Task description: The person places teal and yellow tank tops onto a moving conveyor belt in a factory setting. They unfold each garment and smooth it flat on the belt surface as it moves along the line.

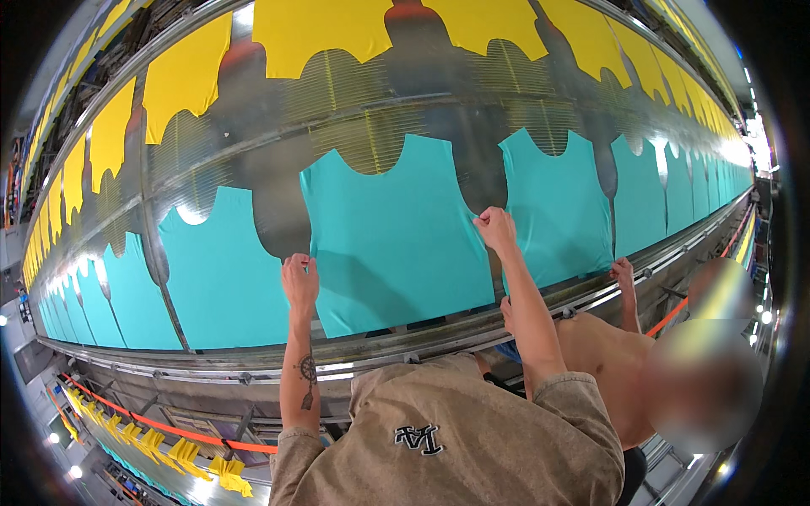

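In front of me a turquoise shirt panel (396, 236), cut with a scooped neck and armholes, lies mostly flat on the long shiny table (274, 211). At its left edge, below the armhole, my left hand (300, 282) is closed with the fingertips pinched on the fabric. Opposite, my right hand (496, 229) pinches the panel's right underarm corner. Soft wrinkles run down from the right-hand corner, and a shadow crosses the lower part of the cloth. Another turquoise panel (221, 278) lies just left of my left hand.
Yellow panels (325, 38) line the table's far side. On my right, a co-worker's hand (623, 271) touches the bottom corner of a neighbouring turquoise panel (557, 207). A metal rail (236, 364) follows the near edge. Behind me, yellow pieces (181, 455) lie beyond an orange strip (181, 434).
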Demonstrator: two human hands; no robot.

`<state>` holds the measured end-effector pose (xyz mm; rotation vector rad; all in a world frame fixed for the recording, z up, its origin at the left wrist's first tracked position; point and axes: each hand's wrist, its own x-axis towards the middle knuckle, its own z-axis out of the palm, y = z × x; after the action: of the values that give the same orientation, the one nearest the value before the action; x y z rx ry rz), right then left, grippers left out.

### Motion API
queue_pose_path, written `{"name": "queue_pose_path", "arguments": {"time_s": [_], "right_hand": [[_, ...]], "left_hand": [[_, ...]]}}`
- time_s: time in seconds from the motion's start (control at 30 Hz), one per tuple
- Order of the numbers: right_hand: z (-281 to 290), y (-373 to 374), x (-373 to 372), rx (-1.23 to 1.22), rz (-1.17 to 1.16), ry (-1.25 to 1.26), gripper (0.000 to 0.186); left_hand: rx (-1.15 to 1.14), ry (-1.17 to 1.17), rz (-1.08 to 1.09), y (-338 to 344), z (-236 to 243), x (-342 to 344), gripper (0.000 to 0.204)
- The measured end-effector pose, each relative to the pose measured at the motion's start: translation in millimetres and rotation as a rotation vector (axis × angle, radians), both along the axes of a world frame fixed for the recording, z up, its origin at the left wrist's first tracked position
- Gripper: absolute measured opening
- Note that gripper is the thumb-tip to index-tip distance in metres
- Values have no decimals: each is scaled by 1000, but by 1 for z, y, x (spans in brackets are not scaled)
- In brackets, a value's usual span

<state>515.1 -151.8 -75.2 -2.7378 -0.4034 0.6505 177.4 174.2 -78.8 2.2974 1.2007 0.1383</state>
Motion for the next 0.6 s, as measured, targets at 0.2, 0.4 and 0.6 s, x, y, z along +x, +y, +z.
{"name": "queue_pose_path", "arguments": {"time_s": [0.2,0.4,0.6], "right_hand": [[-5,-3,0,95,28,-43,17],[2,-12,-2,348,11,-13,17],[-3,-10,-10,681,-176,53,11]], "left_hand": [[-127,-39,105,2,9,4,18],[-392,-206,237,14,8,-1,20],[-636,-451,354,16,-9,-6,11]]}}
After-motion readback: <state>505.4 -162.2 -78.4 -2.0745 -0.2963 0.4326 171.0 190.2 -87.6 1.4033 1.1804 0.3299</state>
